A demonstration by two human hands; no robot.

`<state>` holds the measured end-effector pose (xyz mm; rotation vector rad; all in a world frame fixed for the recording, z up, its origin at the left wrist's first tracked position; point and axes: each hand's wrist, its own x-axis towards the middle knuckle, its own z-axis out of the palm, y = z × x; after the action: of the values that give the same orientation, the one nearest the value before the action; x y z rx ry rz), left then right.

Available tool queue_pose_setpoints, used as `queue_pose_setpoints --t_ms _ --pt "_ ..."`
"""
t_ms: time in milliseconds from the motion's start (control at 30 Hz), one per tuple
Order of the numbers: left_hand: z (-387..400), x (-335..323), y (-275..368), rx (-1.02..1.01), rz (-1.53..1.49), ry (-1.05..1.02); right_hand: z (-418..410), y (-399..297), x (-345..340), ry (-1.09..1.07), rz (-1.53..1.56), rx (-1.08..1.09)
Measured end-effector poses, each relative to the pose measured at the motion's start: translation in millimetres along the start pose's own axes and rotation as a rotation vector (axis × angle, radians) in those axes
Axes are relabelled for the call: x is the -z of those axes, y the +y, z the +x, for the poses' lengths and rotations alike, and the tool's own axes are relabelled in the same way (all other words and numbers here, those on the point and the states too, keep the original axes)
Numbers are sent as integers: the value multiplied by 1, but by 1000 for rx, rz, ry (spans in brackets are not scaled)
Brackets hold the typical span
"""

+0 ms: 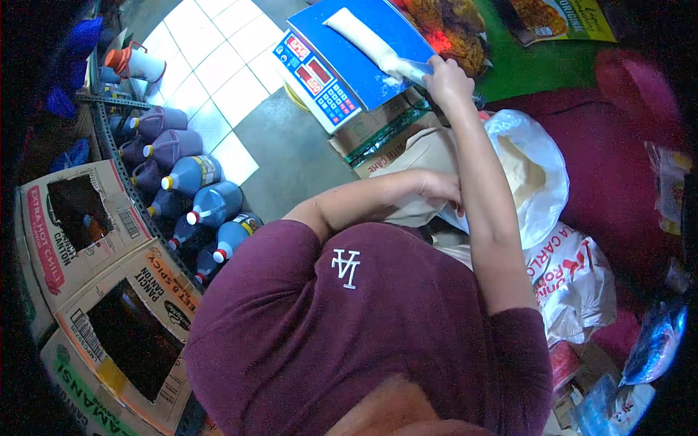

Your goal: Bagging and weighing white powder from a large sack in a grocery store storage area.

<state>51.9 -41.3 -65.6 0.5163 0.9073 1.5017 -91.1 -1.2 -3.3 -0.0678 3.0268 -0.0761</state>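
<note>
A long clear plastic bag of white powder lies across the blue platform of a digital scale. My right hand grips the bag's loose, unfilled end at the platform's near right corner. Some powder is spilled on the platform beside the bag. Crossing beneath my right forearm, my left hand is at the edge of a large open sack; its fingers are partly hidden, and what they hold cannot be made out. White powder shows inside the sack's plastic liner, right of my right forearm.
Several large jugs of liquid stand at left beside a metal shelf frame. Cut-open cardboard boxes are at lower left. A cardboard box is under the scale. A printed white sack sits at right; an orange-lidded container is at upper left.
</note>
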Motion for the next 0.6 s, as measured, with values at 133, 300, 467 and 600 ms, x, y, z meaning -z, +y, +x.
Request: queue_pose_setpoints --t_ms 133,300,467,600 --pt "26 8 -31 -239 -50 -136 -8 4 -8 25 150 -48" --pt "44 -13 43 1005 36 297 -15 30 -36 96 362 -18" --pt "13 -4 2 18 165 -9 -24 59 -35 183 557 -13" --pt "33 7 -22 -114 134 -119 -48 83 -9 320 719 108"
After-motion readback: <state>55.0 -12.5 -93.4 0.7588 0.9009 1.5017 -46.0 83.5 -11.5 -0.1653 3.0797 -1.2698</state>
